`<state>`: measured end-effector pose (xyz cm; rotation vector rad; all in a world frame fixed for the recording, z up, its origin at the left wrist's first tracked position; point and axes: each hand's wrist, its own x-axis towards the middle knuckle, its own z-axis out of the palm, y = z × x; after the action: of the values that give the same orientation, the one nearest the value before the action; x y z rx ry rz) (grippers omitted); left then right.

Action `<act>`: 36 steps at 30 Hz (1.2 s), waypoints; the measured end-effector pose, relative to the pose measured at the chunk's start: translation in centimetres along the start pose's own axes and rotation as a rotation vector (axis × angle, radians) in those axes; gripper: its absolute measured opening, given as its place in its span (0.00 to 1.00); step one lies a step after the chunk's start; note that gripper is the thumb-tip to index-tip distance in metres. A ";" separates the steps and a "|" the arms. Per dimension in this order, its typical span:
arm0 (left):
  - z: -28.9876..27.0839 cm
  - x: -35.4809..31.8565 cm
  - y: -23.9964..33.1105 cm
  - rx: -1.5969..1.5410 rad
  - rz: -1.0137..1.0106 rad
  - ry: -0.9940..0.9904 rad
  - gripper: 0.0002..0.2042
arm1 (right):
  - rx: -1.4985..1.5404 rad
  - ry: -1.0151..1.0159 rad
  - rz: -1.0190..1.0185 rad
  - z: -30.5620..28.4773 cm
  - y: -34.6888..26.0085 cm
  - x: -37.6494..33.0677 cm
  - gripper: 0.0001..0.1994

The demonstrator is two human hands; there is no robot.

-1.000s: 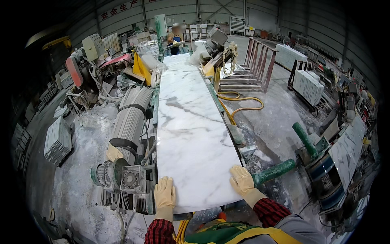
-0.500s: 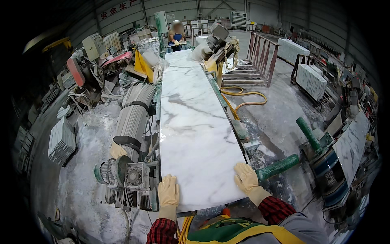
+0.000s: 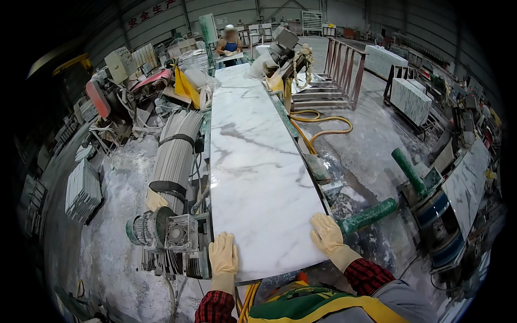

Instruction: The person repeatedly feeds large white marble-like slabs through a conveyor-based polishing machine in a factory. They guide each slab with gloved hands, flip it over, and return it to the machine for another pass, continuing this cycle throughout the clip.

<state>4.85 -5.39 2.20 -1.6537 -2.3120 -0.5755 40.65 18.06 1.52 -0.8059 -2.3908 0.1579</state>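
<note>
A long white marble slab (image 3: 258,177) with grey veins stretches away from me on a machine bed, its near end between my hands. My left hand (image 3: 223,253), in a cream rubber glove, lies flat at the near left corner, its fingers pointing forward. At the right edge near the corner rests my right hand (image 3: 327,236), gloved alike, with its fingers stretched over the top face. Neither hand is wrapped round anything that I can see. Whether the right thumb or palm presses the slab's side is hidden.
To the left are a motor with gearbox (image 3: 175,234) and a ribbed grey bellows cover (image 3: 177,151). Green rollers (image 3: 369,215) jut out on the right. A yellow hose (image 3: 328,121) lies on the floor by a metal rack (image 3: 344,75). A co-worker (image 3: 229,46) stands beyond the far end.
The whole view has shifted slightly. Both my hands keep their places on the slab. The co-worker at the far end now has a light flat piece in front of them and stands a little differently.
</note>
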 end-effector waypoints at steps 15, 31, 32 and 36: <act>-1.2 -0.4 0.8 0.019 -0.031 -0.061 0.23 | 0.031 0.020 0.002 -0.8 -0.9 -0.4 0.22; -1.5 -1.5 0.9 -0.013 -0.007 -0.026 0.23 | 0.071 0.020 0.002 -2.4 -2.2 -0.7 0.22; -1.3 -1.7 0.8 0.009 0.003 0.003 0.23 | 0.074 0.015 0.003 -2.7 -2.5 -0.5 0.22; -1.6 -1.9 1.0 -0.030 -0.025 -0.059 0.24 | 0.089 -0.025 0.034 -2.8 -2.5 -0.7 0.21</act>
<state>6.36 -7.44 3.02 -1.6801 -2.3800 -0.5770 41.46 15.42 4.19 -0.8076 -2.3757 0.2875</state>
